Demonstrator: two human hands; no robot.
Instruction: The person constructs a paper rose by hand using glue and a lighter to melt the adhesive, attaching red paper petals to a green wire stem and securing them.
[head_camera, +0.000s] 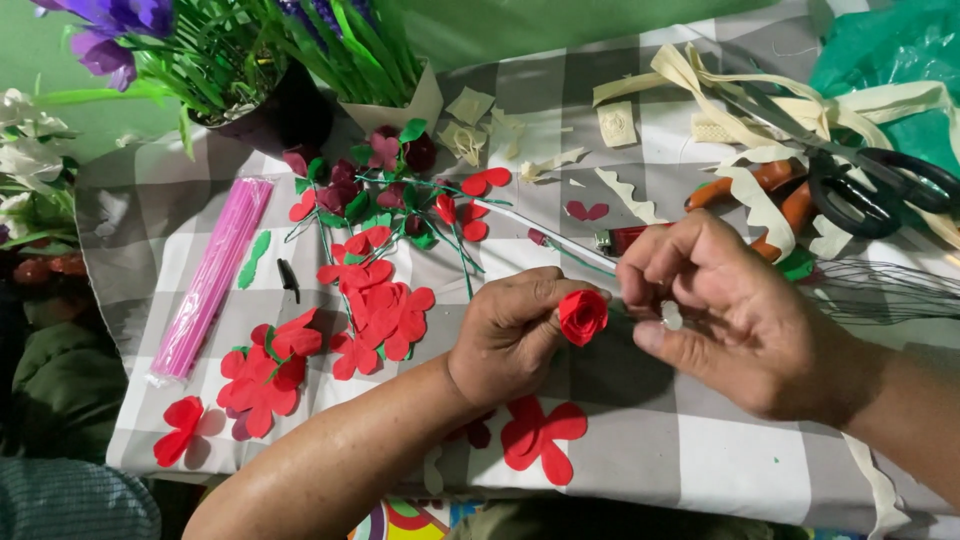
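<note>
My left hand (512, 332) pinches a small rolled red paper rosebud (582, 316) between thumb and fingers. My right hand (722, 310) is curled just to the right of the bud and holds a small pale bit (671, 316) at its fingertips. A thin white stem (545, 233) runs up and left from behind my right hand. Red petal cutouts (385, 305) lie on the grey and white checked cloth (720, 470) to the left, and one more red cutout (540, 437) lies below my left hand.
A bundle of pink sticks (212, 277) lies at the left. Black scissors (880, 185), orange-handled pliers (775, 190) and cream paper strips (700, 80) are at the upper right. Pots of purple flowers (250, 60) stand at the back left. Green leaf pieces (253, 258) lie nearby.
</note>
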